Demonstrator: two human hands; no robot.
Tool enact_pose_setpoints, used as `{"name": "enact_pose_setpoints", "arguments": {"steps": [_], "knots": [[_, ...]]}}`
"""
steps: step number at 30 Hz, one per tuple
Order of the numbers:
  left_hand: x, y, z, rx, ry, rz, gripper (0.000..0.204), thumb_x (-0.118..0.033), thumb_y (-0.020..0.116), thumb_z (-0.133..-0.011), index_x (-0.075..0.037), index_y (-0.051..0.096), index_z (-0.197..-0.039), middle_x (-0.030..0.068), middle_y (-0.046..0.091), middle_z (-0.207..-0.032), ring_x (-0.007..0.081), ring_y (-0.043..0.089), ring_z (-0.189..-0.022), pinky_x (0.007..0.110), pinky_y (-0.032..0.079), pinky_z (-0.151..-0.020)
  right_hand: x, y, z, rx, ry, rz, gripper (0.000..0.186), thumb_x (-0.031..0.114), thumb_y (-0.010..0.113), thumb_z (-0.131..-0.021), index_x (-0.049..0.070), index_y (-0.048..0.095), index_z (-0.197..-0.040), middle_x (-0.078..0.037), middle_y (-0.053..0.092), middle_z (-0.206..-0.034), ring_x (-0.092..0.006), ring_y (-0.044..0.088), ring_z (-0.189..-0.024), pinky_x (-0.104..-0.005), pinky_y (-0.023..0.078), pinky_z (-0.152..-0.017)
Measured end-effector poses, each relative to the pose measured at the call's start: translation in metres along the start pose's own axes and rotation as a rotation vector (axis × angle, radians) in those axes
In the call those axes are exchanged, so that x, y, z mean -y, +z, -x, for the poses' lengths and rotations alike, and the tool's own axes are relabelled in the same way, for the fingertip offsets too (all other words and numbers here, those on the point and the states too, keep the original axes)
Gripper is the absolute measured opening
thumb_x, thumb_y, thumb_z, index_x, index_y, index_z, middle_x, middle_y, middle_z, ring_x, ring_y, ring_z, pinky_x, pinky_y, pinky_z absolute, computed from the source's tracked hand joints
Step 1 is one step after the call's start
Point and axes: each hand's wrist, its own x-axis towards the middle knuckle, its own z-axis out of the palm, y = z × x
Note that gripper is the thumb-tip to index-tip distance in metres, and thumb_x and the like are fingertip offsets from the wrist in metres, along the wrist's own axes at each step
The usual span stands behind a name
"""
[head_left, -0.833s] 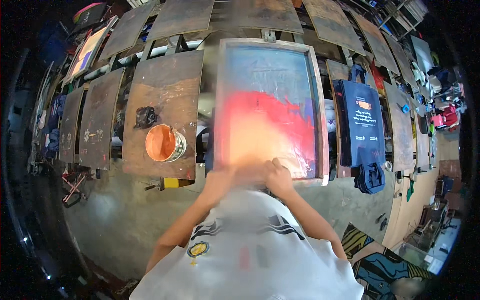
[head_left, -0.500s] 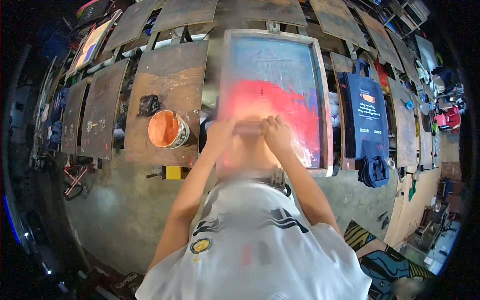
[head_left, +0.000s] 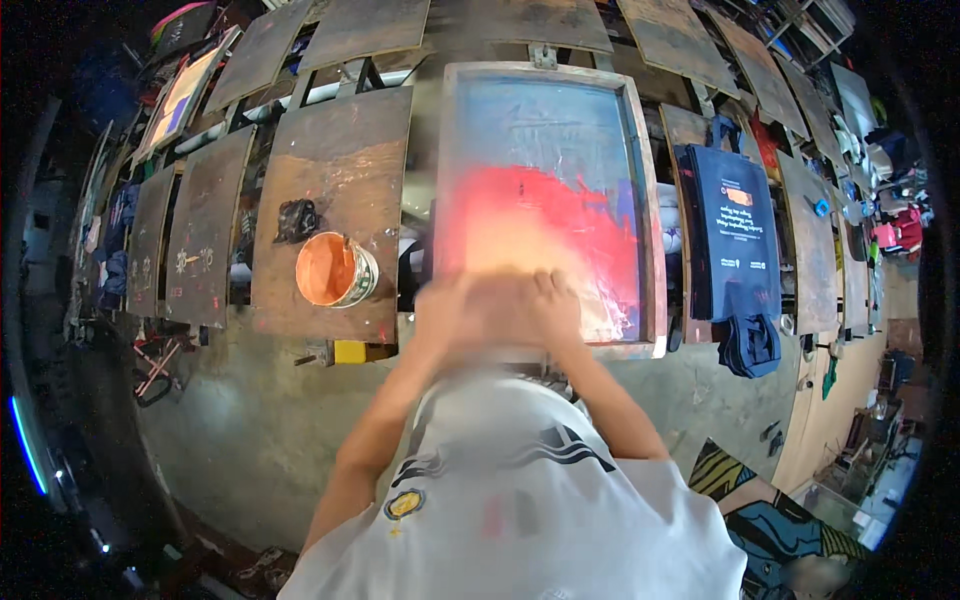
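A wooden-framed printing screen [head_left: 545,125] lies in front of me, its mesh bluish at the far end, with red and orange ink spread over the nearer part. Both my hands are closed on a squeegee [head_left: 497,305], a brownish bar blurred by motion, low on the mesh. My left hand [head_left: 438,312] grips its left end, and my right hand [head_left: 556,304] has the right end, knuckles up. The squeegee's lower edge cannot be made out. To the left, a tub of orange ink [head_left: 328,270] stands on a stained board beside a crumpled black bag [head_left: 297,221].
On the right board lies a stack of navy tote bags [head_left: 728,235], handles hanging over the near edge. More wooden boards [head_left: 205,230] stand in rows to the left and behind. A yellow object [head_left: 352,351] sits under the left board. Concrete floor [head_left: 260,420] shows below.
My hands have drawn the squeegee toward me, down the screen to its near end. More of the orange and red ink now shows beyond them.
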Motion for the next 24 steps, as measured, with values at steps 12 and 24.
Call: {"name": "enact_pose_setpoints", "arguments": {"steps": [12,24], "knots": [[-0.006,-0.003,-0.013,0.145,-0.097,-0.046,0.030,-0.013,0.063,-0.081,-0.011,0.052,-0.108,0.0189,0.066,-0.082,0.0401,0.066,-0.076,0.051,0.051,-0.065,-0.024,0.015,-0.022,0.069,-0.051,0.011,0.014,0.015,0.061,-0.076,0.009,0.066,-0.087,-0.009,0.062,-0.090,-0.0266,0.058,-0.090,-0.0373,0.054,-0.067],[0.011,0.002,-0.058,0.037,-0.081,-0.116,0.039,-0.005,0.060,-0.078,-0.012,0.057,-0.117,0.0177,0.066,-0.079,0.0393,0.064,-0.069,0.051,0.049,-0.066,-0.026,0.021,-0.059,-0.088,0.051,-0.015,0.009,0.014,0.063,-0.073,0.011,0.066,-0.081,-0.005,0.062,-0.093,-0.0266,0.059,-0.092,-0.0368,0.056,-0.065]]}}
